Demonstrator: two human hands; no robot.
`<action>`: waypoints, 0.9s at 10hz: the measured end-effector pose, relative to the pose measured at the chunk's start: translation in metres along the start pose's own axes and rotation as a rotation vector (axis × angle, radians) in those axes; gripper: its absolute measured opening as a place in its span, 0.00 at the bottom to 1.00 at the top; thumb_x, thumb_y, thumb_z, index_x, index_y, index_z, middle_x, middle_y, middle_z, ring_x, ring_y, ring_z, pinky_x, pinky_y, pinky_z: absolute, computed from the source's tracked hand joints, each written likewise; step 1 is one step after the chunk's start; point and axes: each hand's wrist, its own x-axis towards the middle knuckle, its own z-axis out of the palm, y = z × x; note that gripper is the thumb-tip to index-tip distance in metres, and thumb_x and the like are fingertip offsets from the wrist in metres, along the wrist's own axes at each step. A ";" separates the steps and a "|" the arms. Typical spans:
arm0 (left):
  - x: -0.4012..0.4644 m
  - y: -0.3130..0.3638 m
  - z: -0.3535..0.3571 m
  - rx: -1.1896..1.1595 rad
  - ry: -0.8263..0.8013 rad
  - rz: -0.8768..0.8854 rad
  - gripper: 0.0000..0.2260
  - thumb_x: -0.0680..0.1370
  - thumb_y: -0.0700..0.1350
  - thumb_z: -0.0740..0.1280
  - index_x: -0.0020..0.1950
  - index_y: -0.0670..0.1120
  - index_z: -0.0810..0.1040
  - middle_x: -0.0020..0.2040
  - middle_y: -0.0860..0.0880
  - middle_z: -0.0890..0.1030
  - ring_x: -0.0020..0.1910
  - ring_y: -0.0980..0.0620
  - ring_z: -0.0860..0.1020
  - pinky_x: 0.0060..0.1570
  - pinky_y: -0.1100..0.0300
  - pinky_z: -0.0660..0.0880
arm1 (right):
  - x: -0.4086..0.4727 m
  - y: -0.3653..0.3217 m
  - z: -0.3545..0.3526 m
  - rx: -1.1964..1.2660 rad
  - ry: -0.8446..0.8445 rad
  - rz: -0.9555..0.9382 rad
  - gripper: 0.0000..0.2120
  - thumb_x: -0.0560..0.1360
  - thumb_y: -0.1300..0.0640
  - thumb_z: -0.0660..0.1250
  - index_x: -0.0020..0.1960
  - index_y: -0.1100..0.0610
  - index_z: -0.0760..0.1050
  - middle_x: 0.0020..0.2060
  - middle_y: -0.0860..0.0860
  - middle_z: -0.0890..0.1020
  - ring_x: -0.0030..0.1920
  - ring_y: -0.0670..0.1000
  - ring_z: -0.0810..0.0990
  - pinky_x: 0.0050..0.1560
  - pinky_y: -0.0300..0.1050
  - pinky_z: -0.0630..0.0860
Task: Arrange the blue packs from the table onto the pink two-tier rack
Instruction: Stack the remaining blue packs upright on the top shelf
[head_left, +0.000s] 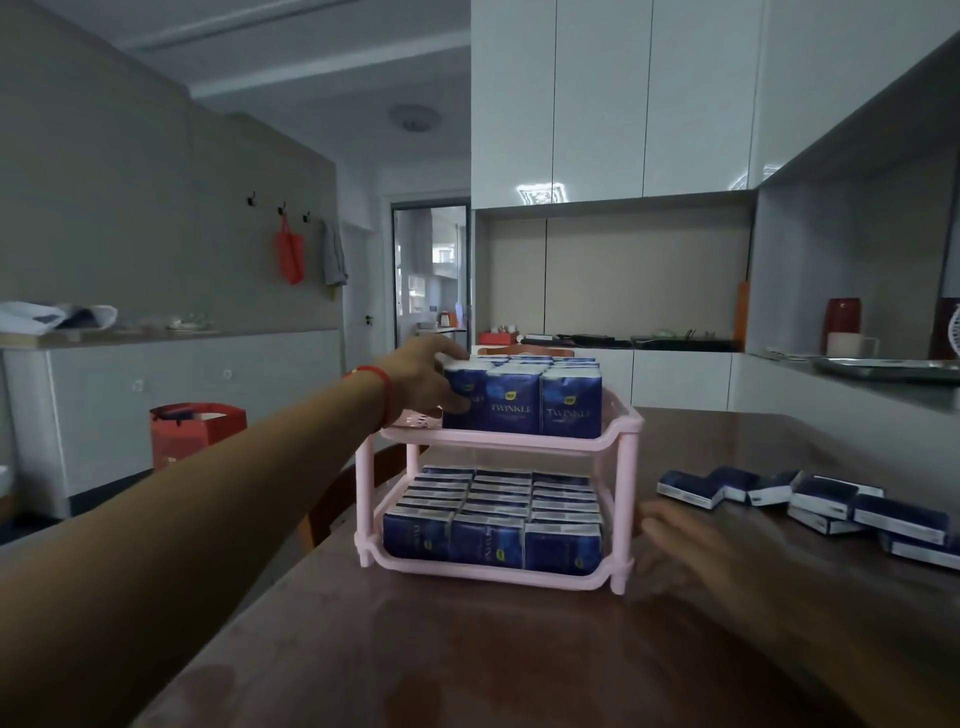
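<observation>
The left hand (428, 376) reached across to the upper tier of the pink rack (498, 441), its fingers laid over the top and its thumb against the front of the leftmost pack (464, 397) in the front row, gripping that pack where it stood upright. A red band (382, 387) circled the wrist. The right hand (680, 540) was down at about four o'clock from the rack, low over the brown table (467, 649) just beside the rack's right front post; it was blurred, the fingers looked loosely spread and nothing was in it. On the upper tier the blue packs (545, 402) stood upright in rows, filling the right and middle of the shelf, with a bare strip of pink shelf at its left end near the hand. The lower tier packs (493, 519) filled that shelf from side to side, also in rows. Out at three o'clock from the rack, well apart from it, loose packs (826, 501) lay flat on the table in a ragged line, some overlapping. Beyond the table, at about ten o'clock, a red bag (197, 428) stood on the floor by the white cabinets, and a smaller red bag (290, 254) hung from a wall hook.
</observation>
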 end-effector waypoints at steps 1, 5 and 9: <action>0.001 -0.001 0.006 0.042 0.016 0.006 0.31 0.71 0.30 0.72 0.71 0.45 0.68 0.64 0.40 0.75 0.61 0.41 0.76 0.61 0.47 0.77 | 0.001 -0.014 0.000 -0.002 0.003 0.004 0.08 0.81 0.43 0.60 0.54 0.41 0.76 0.58 0.50 0.82 0.55 0.46 0.80 0.67 0.59 0.73; 0.013 -0.004 0.017 0.314 0.014 0.003 0.24 0.71 0.37 0.75 0.65 0.44 0.72 0.59 0.45 0.78 0.60 0.45 0.77 0.63 0.48 0.74 | -0.001 0.012 -0.001 0.061 -0.036 -0.018 0.14 0.80 0.42 0.60 0.55 0.49 0.79 0.48 0.53 0.85 0.45 0.50 0.84 0.50 0.50 0.81; 0.002 0.000 0.010 0.127 -0.032 -0.009 0.33 0.73 0.30 0.69 0.74 0.46 0.60 0.63 0.40 0.75 0.63 0.41 0.75 0.64 0.42 0.74 | 0.002 0.017 -0.005 0.124 0.004 0.039 0.19 0.77 0.41 0.62 0.56 0.54 0.79 0.47 0.57 0.85 0.45 0.57 0.85 0.51 0.57 0.81</action>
